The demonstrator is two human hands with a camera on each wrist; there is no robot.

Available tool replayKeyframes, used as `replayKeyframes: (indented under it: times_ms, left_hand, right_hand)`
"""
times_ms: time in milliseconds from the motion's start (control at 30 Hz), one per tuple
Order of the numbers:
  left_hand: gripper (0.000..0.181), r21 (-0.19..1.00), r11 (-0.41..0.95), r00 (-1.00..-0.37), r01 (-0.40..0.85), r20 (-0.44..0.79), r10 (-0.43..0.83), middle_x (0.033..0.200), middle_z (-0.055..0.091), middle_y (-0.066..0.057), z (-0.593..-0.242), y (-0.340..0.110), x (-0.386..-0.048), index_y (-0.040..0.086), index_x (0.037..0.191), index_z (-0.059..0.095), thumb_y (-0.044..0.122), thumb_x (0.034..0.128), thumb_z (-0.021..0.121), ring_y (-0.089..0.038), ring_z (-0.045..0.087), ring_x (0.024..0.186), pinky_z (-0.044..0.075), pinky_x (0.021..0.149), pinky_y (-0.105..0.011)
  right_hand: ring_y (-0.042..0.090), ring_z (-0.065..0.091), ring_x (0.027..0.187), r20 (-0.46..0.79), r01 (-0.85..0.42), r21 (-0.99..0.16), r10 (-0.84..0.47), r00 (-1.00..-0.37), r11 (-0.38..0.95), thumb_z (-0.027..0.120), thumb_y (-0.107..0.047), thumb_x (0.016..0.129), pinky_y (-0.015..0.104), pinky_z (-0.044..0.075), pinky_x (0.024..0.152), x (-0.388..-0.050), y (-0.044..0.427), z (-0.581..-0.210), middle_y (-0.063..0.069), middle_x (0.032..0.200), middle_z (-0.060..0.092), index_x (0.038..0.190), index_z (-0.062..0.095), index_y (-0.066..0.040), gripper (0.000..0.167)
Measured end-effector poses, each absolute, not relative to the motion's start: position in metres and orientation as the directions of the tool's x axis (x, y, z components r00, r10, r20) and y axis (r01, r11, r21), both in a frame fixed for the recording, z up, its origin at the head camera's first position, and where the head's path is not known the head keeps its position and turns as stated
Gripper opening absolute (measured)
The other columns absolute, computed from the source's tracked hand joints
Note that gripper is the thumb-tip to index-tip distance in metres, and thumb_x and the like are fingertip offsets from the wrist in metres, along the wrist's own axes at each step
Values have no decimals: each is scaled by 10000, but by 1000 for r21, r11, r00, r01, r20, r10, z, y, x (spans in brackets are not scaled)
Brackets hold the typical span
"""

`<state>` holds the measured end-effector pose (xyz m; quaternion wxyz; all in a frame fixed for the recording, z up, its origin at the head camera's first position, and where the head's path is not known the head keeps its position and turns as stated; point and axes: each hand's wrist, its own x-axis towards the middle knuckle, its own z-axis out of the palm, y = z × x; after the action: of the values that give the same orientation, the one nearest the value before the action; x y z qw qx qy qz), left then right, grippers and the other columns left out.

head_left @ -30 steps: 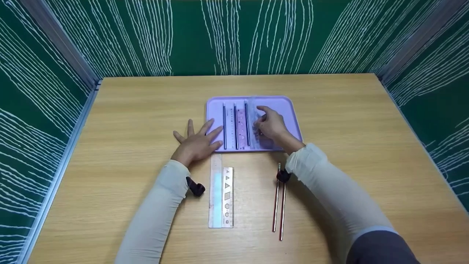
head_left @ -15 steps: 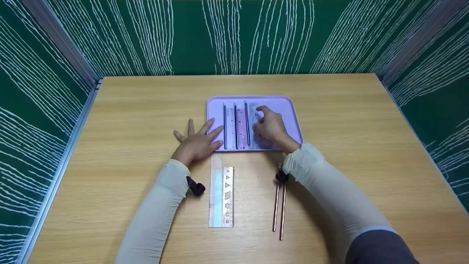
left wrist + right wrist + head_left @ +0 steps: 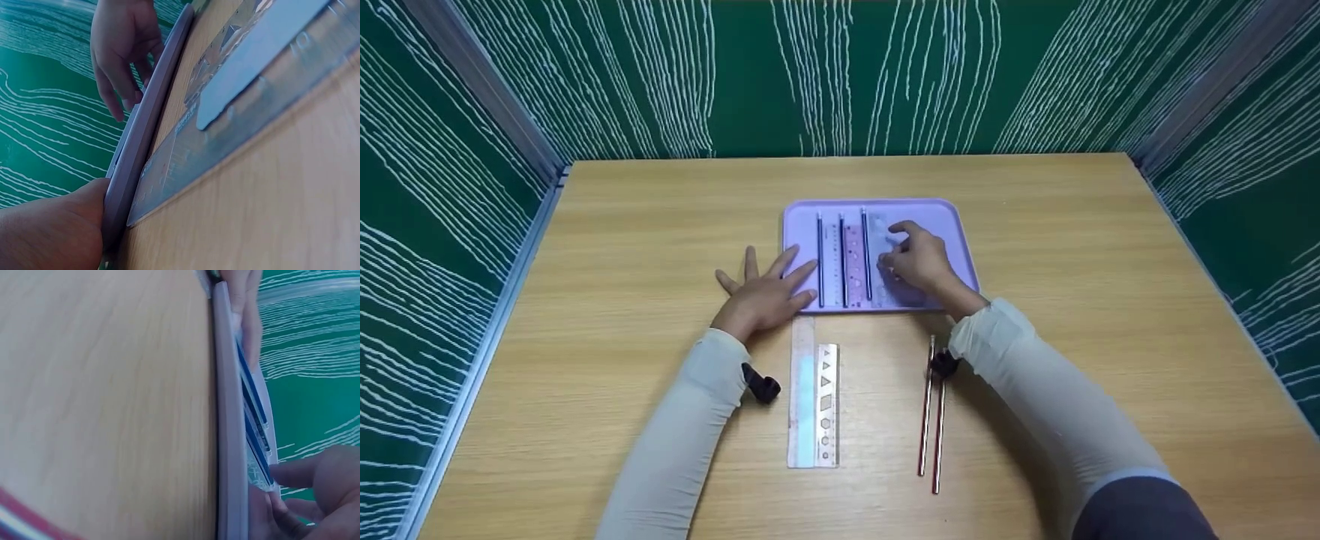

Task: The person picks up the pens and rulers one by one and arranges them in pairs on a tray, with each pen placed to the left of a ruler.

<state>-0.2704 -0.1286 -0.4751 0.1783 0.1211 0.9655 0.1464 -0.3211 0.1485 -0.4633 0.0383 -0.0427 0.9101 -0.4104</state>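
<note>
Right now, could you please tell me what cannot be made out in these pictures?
Head view: the right hand hides part of the clear ruler, so whether it grips it is unclear.
Head view: the black wrist camera hides part of one red rod.
Left wrist view: the tray wall hides what lies inside.
Right wrist view: the lower-left corner cuts off a blurred red rod.

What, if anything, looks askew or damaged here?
Nothing plainly stands out; I see no spill or breakage. At most, the two shiny sticks on the table have uneven near ends, while those of the two rulers there line up.
</note>
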Motion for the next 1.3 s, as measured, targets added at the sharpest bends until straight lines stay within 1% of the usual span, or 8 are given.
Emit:
replayKeyframes:
  times_ms: [67,100,300,500,700,900,1100,1300]
  left_hand:
    - [618,329,927,-908,183,-306,288,1718,-93,180,-475,-128,-270,547,1585,134,690,1016,327,-531,-247,1499,-187,967,-890]
    - [618,329,926,-908,183,-305,288,1718,-93,181,-476,-128,-271,547,1585,134,691,1015,327,-531,-247,1499,-187,968,-889]
    - [619,326,928,-909,182,-305,286,1716,-93,188,-476,-129,-270,552,1582,137,696,1012,332,-531,-248,1500,-181,970,-890]
    - [618,328,927,-906,180,-312,286,1716,-99,187,-476,-128,-271,557,1581,137,698,1011,330,-531,-256,1496,-185,965,-891]
    - [614,325,928,-905,180,-314,286,1718,-101,179,-477,-129,-272,561,1579,131,694,1013,329,-532,-252,1498,-185,961,-894]
    - [611,326,928,-904,180,-318,287,1720,-101,171,-476,-129,-273,558,1581,130,688,1017,325,-532,-253,1499,-188,962,-894]
    - [615,323,931,-905,170,-323,277,1718,-102,178,-475,-129,-273,558,1580,141,699,1011,329,-526,-256,1500,-189,967,-891]
    - [621,318,931,-902,178,-325,283,1717,-110,175,-475,-128,-273,557,1581,127,705,1009,317,-534,-254,1496,-179,966,-895]
  right_hand:
    - [140,682,616,-71,-5,-810,-107,-992,586,748,-96,897,301,605,611,-319,151,-463,90,868,704,1403,557,-32,545]
    - [139,683,624,-90,16,-838,-109,-990,546,742,-92,908,298,612,609,-318,153,-462,82,876,690,1415,547,-34,546]
    - [231,703,788,-190,126,-917,-138,-972,377,681,-121,971,361,636,692,-308,160,-457,88,1005,622,1493,469,-69,566]
    - [304,691,912,-230,162,-938,-198,-953,307,644,-144,996,453,640,789,-298,170,-449,105,1067,565,1530,405,-51,592]
    - [357,702,972,-255,190,-942,-224,-941,276,612,-168,1016,504,627,825,-289,184,-439,129,1122,529,1544,375,-68,587]
    - [316,717,947,-263,195,-934,-207,-942,299,619,-187,1015,485,631,815,-276,200,-434,126,1135,529,1546,371,-65,598]
    - [235,690,826,-275,219,-932,-169,-946,290,614,-135,1000,505,634,768,-259,210,-439,123,1116,526,1530,369,-20,595]
    - [179,639,731,-293,235,-927,-172,-940,293,620,-100,981,471,643,747,-240,218,-448,150,1106,497,1516,377,-2,597]
